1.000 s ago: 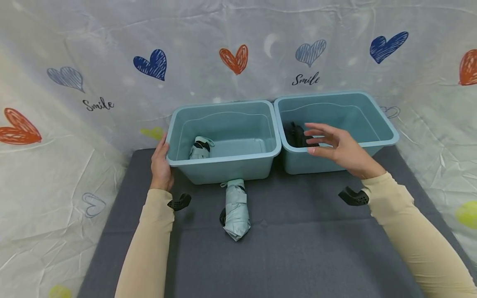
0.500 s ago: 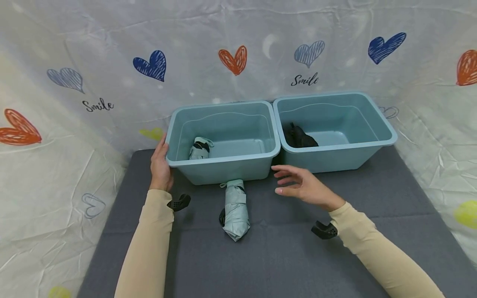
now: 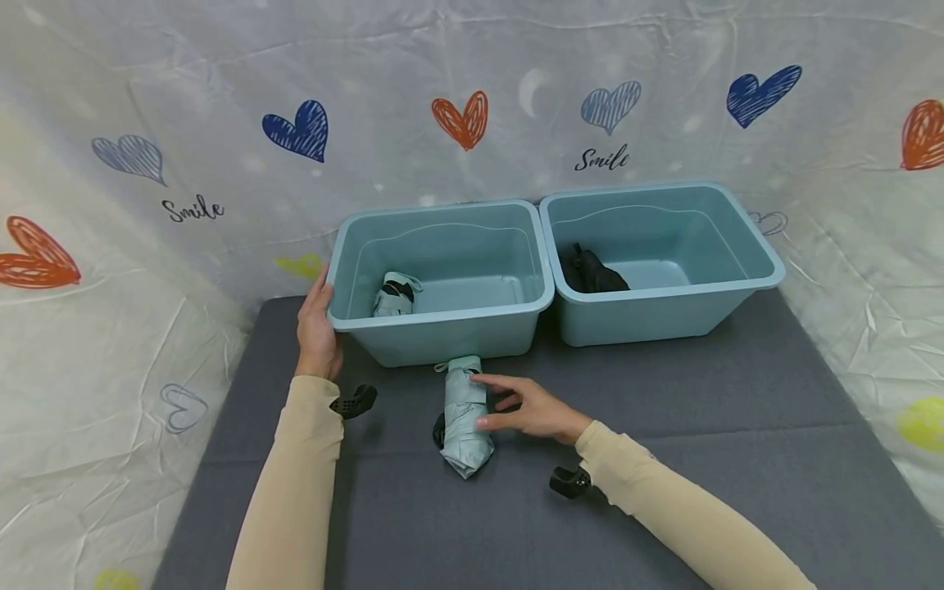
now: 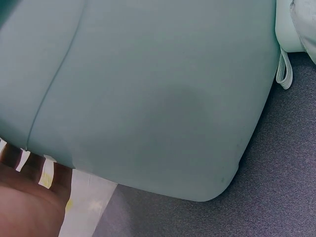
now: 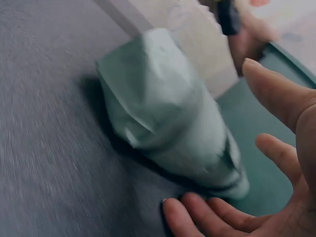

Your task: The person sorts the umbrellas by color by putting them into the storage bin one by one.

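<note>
A folded pale green umbrella (image 3: pixel 466 418) lies on the dark cloth in front of the left blue bin (image 3: pixel 442 336), its wrist loop near the bin. Beside it on the right, my right hand (image 3: pixel 529 407) reaches in with fingers spread and thumb apart. The right wrist view shows the umbrella (image 5: pixel 173 103) ahead of that hand's fingers (image 5: pixel 210 217), which grip nothing. My left hand (image 3: pixel 317 336) rests against the left bin's outer left side, fingers extended up along the wall. A similar pale green folded umbrella (image 3: pixel 394 295) is inside this bin, toward its left end.
A second blue bin (image 3: pixel 671 315) stands close against the first on the right, with a black folded bundle (image 3: pixel 597 272) at its left end. Behind both bins hangs a white curtain (image 3: pixel 383 98) printed with hearts. The dark grey cloth (image 3: pixel 442 533) covers the table.
My right hand has moved from over the right bin, down and leftward, to the umbrella on the cloth. The left hand stays at the left bin's side.
</note>
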A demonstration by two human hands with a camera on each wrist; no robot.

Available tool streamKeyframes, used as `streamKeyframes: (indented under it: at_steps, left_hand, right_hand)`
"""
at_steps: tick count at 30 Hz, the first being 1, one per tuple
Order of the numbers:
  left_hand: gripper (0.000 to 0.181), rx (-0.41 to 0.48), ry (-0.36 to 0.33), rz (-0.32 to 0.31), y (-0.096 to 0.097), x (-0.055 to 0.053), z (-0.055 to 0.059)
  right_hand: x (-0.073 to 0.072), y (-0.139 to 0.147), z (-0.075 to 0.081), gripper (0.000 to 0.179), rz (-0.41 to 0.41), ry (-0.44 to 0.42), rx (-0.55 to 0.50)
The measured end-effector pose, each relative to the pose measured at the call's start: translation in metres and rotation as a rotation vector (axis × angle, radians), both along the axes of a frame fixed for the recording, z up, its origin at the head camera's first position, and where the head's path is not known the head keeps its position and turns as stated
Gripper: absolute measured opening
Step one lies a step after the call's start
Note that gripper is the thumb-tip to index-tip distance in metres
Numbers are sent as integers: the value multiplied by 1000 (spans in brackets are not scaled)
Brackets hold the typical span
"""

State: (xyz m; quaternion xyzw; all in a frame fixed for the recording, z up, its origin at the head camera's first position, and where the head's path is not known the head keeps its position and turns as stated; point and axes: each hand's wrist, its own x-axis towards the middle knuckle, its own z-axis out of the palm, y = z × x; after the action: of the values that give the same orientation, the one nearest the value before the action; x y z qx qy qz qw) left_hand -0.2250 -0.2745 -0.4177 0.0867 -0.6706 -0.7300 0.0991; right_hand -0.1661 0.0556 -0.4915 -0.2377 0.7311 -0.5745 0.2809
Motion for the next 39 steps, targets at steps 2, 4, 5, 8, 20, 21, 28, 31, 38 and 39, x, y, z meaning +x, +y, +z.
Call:
streamKeyframes:
  at_steps: [2, 4, 5, 8, 20, 21, 28, 31, 38, 39]
  left_hand:
    - [49, 0, 3, 2, -1, -2, -3]
    - [48, 3, 8, 2, -2, -3, -5]
    - [48, 5, 11, 3, -2, -3, -6]
    - [48, 21, 15, 9, -1, -3, -6]
    - [48, 28, 15, 21, -1, -5, -6]
    - [48, 29, 15, 20, -1, -5, -6]
    - [48, 37, 20, 17, -2, -6, -7]
    - [48, 31, 10, 14, -2, -6, -8]
    - [48, 32, 18, 4, -3, -5, -8]
    - [48, 34, 23, 2, -3, -5, -8]
  right_hand:
    - [1, -10, -3, 68, 18, 6, -14]
    - [1, -19, -5, 67, 26, 36, -8]
    - [1, -23, -5, 67, 24, 58, 8]
    - [1, -33, -7, 66, -8, 135, 87]
    - [3, -59, 6, 74, -7, 184, 320]
    - [3, -61, 7, 75, -1, 182, 338]
    - [6, -73, 7, 74, 12, 210, 371]
    - [7, -72, 5, 74, 23, 226, 317]
    - [14, -61, 15, 69, 46, 155, 160]
    - [15, -59, 19, 68, 47, 125, 123]
